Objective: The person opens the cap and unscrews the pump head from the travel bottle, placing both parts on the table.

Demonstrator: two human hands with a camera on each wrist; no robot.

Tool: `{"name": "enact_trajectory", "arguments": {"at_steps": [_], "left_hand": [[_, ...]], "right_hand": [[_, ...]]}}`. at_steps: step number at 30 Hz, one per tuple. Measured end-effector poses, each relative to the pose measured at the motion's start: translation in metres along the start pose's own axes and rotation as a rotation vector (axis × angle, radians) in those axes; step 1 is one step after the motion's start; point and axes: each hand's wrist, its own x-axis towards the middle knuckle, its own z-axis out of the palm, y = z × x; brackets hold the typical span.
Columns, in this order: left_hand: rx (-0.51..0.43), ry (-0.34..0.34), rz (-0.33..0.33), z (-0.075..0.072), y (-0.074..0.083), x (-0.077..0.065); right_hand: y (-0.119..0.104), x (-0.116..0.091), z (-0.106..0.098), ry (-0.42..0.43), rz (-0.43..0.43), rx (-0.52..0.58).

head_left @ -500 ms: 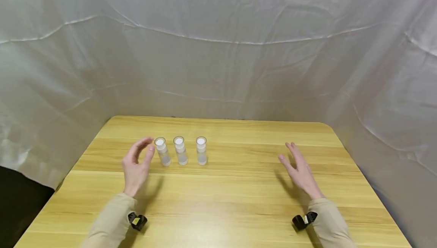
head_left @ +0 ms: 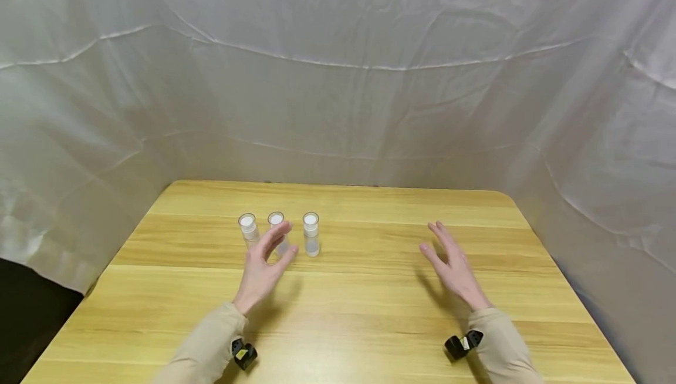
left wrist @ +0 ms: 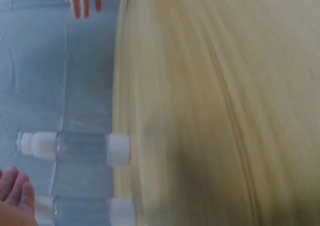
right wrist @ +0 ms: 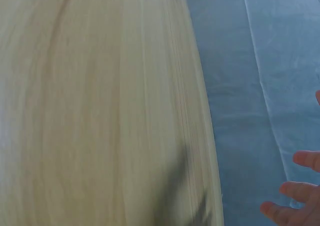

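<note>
Three slim clear bottles with white tops and white bases stand upright in a row: the left bottle (head_left: 247, 224), the middle bottle (head_left: 276, 218) and the right bottle (head_left: 311, 243). My left hand (head_left: 261, 268) hovers in front of the middle one, thumb and fingers spread apart with nothing gripped. It hides parts of the left and middle bottles. The left wrist view has two bottles, the nearer one (left wrist: 82, 213) beside my fingertips (left wrist: 26, 195). Well to the right, my right hand (head_left: 455, 269) floats above the table, holding nothing, its fingers extended.
The wooden table (head_left: 369, 302) has rounded far corners. Pale creased fabric (head_left: 338, 108) hangs behind it and along both sides. Black wrist cameras sit at both cuffs, the left camera (head_left: 244, 353) and the right camera (head_left: 463, 344).
My left hand has moved right, from beside the left bottle to in front of the middle one. My right hand has shifted slightly left. The bottles stand where they were.
</note>
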Motion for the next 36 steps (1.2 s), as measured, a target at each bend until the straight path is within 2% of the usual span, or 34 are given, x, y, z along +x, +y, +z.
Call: {"name": "enact_trajectory", "arguments": {"at_steps": [4,10,16,22,28,36], "left_hand": [[0.027,-0.044,-0.057,0.011,-0.003,0.0],[0.058,-0.073,-0.096,0.024,-0.007,0.003],[0.083,-0.112,-0.128,0.036,-0.014,0.012],[0.061,-0.141,-0.225,0.043,-0.016,0.018],[0.045,-0.128,-0.291,0.05,-0.02,0.022],[0.025,-0.096,-0.305,0.056,-0.027,0.027]], "right_hand": [[-0.004,0.0,0.004,-0.002,-0.011,0.004],[-0.009,0.0,0.011,0.013,-0.043,0.036],[-0.018,0.0,0.02,0.054,-0.164,0.083],[-0.027,0.002,0.033,0.098,-0.292,0.089],[-0.035,0.001,0.04,0.103,-0.364,0.099],[-0.042,-0.001,0.045,0.059,-0.354,0.131]]}}
